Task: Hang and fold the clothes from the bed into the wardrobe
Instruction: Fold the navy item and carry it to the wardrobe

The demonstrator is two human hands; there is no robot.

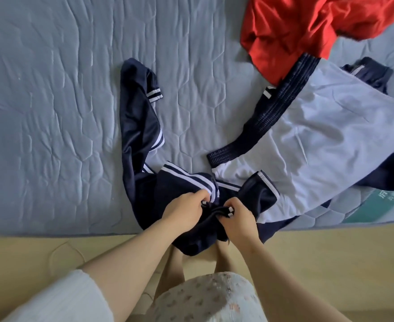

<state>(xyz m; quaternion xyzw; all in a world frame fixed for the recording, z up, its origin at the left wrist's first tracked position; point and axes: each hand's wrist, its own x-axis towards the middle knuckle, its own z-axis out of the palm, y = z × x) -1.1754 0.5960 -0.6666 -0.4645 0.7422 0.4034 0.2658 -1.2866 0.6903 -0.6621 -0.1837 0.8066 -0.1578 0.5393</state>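
Observation:
A navy and white jacket (319,126) with white stripes lies spread on the blue quilted bed (51,112), its lining facing up at the right and one navy sleeve stretched out to the left. My left hand (184,209) and my right hand (236,214) sit side by side at the bed's near edge, each gripping the striped navy collar of the jacket. The bunched navy fabric below them hangs over the mattress edge. A red garment (307,26) lies crumpled at the top right, touching the jacket's ribbed hem.
The left half of the bed carries only its wrinkled quilted cover. Pale floor (28,256) runs along the bed's near edge, where my legs stand. A green label (382,201) shows on the mattress at the right.

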